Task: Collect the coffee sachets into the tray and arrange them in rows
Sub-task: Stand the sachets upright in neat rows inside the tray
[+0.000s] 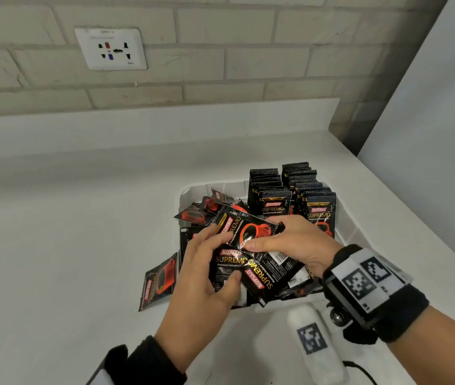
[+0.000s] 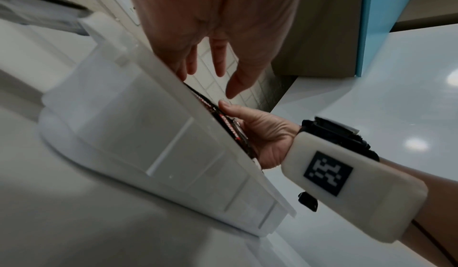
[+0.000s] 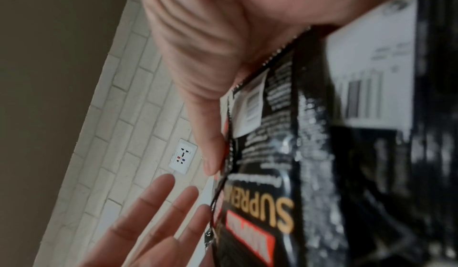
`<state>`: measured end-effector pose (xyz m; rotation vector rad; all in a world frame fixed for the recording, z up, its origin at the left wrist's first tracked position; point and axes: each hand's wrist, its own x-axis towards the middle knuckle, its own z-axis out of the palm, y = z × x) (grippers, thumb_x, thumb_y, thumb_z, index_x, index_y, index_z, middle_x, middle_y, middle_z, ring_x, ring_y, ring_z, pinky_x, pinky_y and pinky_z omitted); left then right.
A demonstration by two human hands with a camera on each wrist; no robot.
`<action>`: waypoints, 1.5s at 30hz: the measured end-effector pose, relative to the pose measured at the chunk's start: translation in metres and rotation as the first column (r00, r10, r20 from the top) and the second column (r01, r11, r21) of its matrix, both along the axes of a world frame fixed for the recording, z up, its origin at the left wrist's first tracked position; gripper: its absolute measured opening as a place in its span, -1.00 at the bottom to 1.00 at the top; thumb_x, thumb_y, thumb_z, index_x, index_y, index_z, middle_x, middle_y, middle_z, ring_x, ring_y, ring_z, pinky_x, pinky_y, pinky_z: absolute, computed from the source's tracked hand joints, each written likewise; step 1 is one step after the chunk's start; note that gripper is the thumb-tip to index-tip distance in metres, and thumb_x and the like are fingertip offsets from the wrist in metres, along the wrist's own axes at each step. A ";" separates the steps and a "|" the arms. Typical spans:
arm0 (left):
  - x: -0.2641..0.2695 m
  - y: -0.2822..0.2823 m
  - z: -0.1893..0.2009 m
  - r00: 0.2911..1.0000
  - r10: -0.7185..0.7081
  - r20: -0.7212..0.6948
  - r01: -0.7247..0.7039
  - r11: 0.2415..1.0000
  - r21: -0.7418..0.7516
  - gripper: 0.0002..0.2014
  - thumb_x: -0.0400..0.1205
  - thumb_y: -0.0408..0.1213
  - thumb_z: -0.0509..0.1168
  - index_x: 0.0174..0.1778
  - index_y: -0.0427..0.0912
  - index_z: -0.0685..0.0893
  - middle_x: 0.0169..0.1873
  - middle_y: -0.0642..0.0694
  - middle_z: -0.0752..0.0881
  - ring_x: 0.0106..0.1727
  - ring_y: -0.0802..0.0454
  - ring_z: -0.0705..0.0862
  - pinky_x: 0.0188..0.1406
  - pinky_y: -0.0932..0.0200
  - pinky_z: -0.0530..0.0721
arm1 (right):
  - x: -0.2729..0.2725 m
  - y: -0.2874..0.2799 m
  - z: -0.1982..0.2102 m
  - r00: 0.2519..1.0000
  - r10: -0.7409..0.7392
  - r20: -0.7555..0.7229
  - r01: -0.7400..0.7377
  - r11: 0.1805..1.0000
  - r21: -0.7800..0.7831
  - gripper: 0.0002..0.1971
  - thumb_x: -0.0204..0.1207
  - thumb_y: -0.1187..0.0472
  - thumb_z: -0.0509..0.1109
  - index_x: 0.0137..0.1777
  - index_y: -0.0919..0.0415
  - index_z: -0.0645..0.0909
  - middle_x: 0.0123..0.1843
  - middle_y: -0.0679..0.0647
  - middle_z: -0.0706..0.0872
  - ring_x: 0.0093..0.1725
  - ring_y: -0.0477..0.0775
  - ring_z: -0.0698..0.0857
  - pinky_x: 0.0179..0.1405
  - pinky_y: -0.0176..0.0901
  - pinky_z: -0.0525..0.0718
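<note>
A white tray (image 1: 186, 194) stands on the white counter (image 1: 68, 232). Two rows of black coffee sachets (image 1: 293, 195) stand upright at its back right, and a loose pile (image 1: 207, 212) fills the left and front. My right hand (image 1: 262, 233) pinches a sachet (image 1: 248, 227) over the pile, thumb on its face, with more sachets (image 1: 273, 273) under the palm. My left hand (image 1: 218, 254) lies beside it with straight fingers (image 3: 158, 198) touching that sachet's edge (image 3: 272, 173). One sachet (image 1: 159, 284) lies on the counter left of the tray. The tray's outer wall (image 2: 148, 134) fills the left wrist view.
A brick-tiled wall with a white socket plate (image 1: 111, 48) rises behind the counter. A tall pale panel (image 1: 429, 120) bounds the right side. Bare counter stretches to the left of the tray and behind it.
</note>
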<state>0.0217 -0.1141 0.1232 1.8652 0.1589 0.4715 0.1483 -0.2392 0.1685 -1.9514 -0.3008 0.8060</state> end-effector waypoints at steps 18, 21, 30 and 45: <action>0.001 0.014 0.017 0.982 0.111 0.150 -0.068 0.961 -0.269 -0.56 0.32 -0.16 0.36 0.08 0.37 0.59 0.32 -0.07 0.52 0.43 0.11 0.47 0.42 0.24 0.45 | 0.002 0.004 0.006 0.994 -0.098 0.038 0.092 0.987 0.130 -0.59 0.23 0.27 0.62 0.07 0.10 0.59 -0.01 0.01 0.74 0.01 0.03 0.72 0.22 0.00 0.62; 0.004 0.018 0.024 0.987 0.142 0.069 -0.106 0.921 -0.375 -0.54 0.41 -0.37 0.46 0.12 0.18 0.54 0.27 0.06 0.59 0.32 0.27 0.56 0.37 0.23 0.51 | 0.005 -0.003 0.007 0.972 -0.218 -0.085 0.233 0.937 0.260 -0.73 0.24 0.35 0.58 -0.10 0.07 0.67 -0.08 0.16 0.79 0.03 0.21 0.74 0.26 0.26 0.59; 0.031 -0.013 0.045 0.987 -0.111 -0.116 0.046 0.886 -0.461 -0.15 0.29 0.08 0.46 0.45 0.21 0.17 0.20 0.31 0.54 0.03 0.52 0.65 -0.05 0.49 0.65 | -0.020 0.006 0.002 0.929 -0.296 -0.222 0.368 0.805 0.466 -0.54 0.25 0.26 0.58 0.18 0.13 0.61 0.01 0.07 0.79 0.04 0.02 0.75 0.18 0.06 0.66; 0.037 -0.012 0.041 1.000 -0.003 -0.011 -0.002 0.909 -0.416 -0.32 0.29 -0.36 0.60 0.24 0.16 0.46 0.03 0.14 0.67 -0.07 0.49 0.67 -0.30 0.63 0.55 | -0.029 0.010 0.013 0.945 -0.323 -0.057 0.292 0.747 0.597 -0.74 0.45 0.21 0.44 0.13 0.09 0.56 0.01 0.01 0.78 0.00 -0.10 0.76 0.07 -0.16 0.70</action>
